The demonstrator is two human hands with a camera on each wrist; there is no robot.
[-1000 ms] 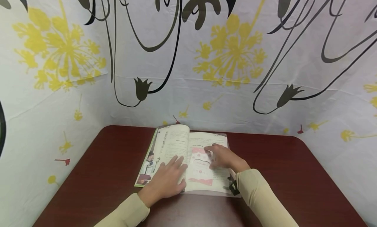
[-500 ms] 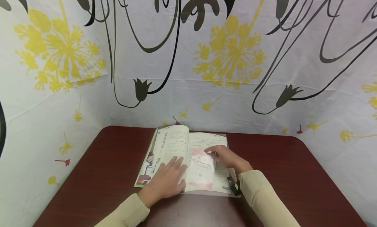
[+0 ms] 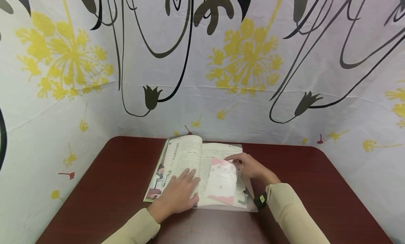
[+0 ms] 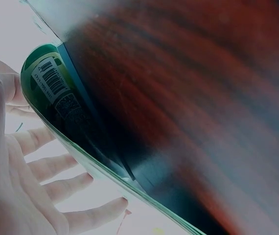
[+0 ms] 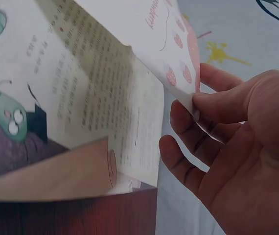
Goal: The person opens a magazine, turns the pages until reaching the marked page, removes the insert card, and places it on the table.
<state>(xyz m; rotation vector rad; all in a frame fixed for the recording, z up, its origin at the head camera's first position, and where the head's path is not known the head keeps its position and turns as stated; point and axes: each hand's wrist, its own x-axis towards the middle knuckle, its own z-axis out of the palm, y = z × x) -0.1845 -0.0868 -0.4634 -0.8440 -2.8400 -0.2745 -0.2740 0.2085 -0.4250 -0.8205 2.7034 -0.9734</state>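
Observation:
An open book [image 3: 186, 149] lies on the table with printed text on both pages. My left hand [image 3: 178, 193] rests on its left page near the spine, fingers spread and fairly straight. My right hand [image 3: 251, 166] pinches the upper right corner of a white sheet of paper [image 3: 221, 182] with pink ends, over the right page. In the right wrist view, thumb and fingers hold this sheet [image 5: 149, 24], printed with strawberries, tilted up off the page. The left wrist view shows the left fingers [image 4: 66, 188] extended beside the book's green back cover [image 4: 39, 61] with its barcode.
The dark red table [image 3: 300, 201] extends around the book on all sides. A patterned white cloth [image 3: 246, 117] with yellow and grey flowers hangs behind and beside it. A dark band with a small device [image 3: 261, 200] sits at my right wrist.
The sheet has shifted to the right across the right page and tilted, pulled by my right hand, which also moved right. My left hand has stayed in place on the left page.

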